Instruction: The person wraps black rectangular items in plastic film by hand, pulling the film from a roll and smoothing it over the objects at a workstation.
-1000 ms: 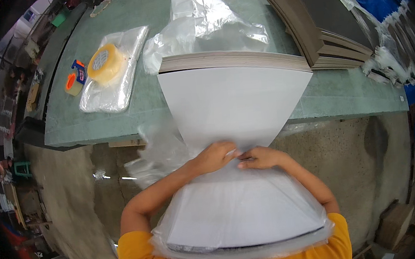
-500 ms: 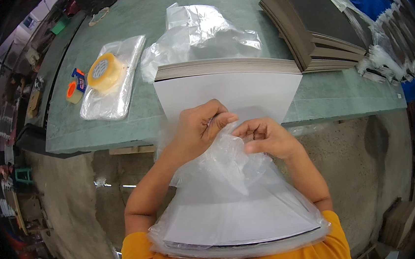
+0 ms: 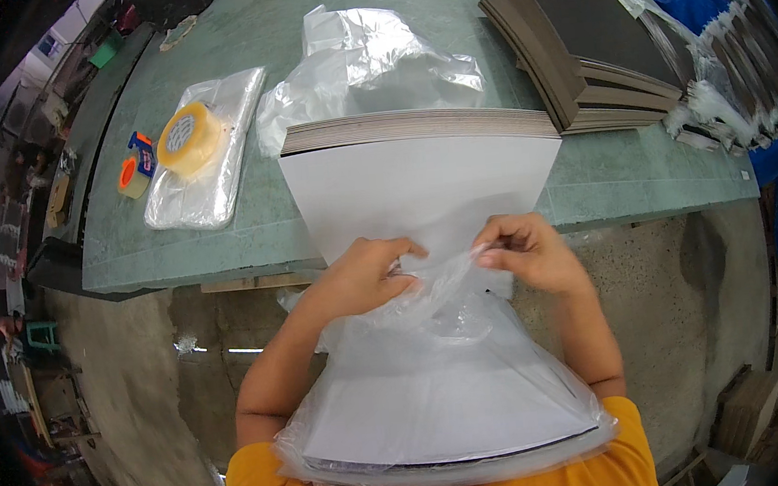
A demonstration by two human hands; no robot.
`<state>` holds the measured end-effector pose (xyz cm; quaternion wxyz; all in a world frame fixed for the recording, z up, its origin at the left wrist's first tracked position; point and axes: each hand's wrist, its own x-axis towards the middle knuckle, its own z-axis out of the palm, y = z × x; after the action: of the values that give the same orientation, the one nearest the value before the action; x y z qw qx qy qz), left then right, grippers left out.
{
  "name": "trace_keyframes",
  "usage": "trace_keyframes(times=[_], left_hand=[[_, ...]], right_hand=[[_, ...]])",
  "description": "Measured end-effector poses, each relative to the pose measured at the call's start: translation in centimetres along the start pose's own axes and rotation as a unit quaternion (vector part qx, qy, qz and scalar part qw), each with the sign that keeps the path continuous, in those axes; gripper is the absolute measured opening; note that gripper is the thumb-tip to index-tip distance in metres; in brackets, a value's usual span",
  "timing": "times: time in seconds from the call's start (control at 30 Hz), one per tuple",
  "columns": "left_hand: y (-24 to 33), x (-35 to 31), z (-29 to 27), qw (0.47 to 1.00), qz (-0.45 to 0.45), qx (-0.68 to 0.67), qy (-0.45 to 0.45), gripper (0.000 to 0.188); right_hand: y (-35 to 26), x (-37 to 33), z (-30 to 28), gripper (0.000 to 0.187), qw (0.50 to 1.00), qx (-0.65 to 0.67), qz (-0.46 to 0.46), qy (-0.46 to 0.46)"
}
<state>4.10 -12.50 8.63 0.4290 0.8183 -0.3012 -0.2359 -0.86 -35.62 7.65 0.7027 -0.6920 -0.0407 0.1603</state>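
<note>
A stack of large white-faced boards (image 3: 421, 180) stretches from the table's front edge toward my body. Over its near part lies a clear plastic bag (image 3: 419, 370), its gathered mouth crumpled across the middle of the top board. On the left side of that mouth, my left hand (image 3: 364, 277) has its fingers curled round the film, the index finger and thumb a little apart. My right hand (image 3: 533, 253) pinches the bag's edge between thumb and fingertips, to the right of the left hand. The bag's underside is hidden.
On the green table (image 3: 223, 253) a clear tape roll (image 3: 188, 140) sits on folded plastic bags (image 3: 208, 189), beside a small tape dispenser (image 3: 135, 165). Crumpled plastic (image 3: 373, 59) lies behind the boards. Dark grey boards (image 3: 588, 36) are stacked at the back right.
My hands have moved apart: the left has dropped slightly and the right has shifted right. The bunched film between them is now spread wider and lower.
</note>
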Motion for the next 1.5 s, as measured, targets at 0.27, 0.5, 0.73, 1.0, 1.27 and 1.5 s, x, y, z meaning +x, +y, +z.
trace_keyframes(times=[0.27,0.5,0.73,1.0,1.27,1.5], left_hand=[[0.0,1.4,-0.8,0.992,0.125,-0.026,-0.012,0.012],[1.7,1.4,-5.2,0.929,0.102,-0.017,0.354,0.02],[4.5,-1.2,3.4,0.939,0.236,0.144,-0.203,0.027],[-2.6,0.2,8.5,0.914,0.053,0.198,-0.35,0.022],[1.2,0.0,1.8,0.949,0.274,-0.054,0.143,0.009],[2.6,0.9,2.7,0.966,0.164,-0.198,0.028,0.018]], right_hand=[[-2.2,-0.5,2.0,0.032,0.934,-0.274,-0.225,0.05],[-1.0,1.0,0.0,0.028,0.918,-0.329,0.079,-0.207],[2.2,0.2,-1.4,0.027,0.98,0.098,0.127,-0.122],[1.6,-1.3,-2.7,0.023,0.965,0.248,0.069,-0.057],[-0.6,-2.4,-1.2,0.013,0.993,-0.005,0.103,0.049],[0.4,-1.3,1.9,0.018,0.981,0.192,0.016,-0.01]])
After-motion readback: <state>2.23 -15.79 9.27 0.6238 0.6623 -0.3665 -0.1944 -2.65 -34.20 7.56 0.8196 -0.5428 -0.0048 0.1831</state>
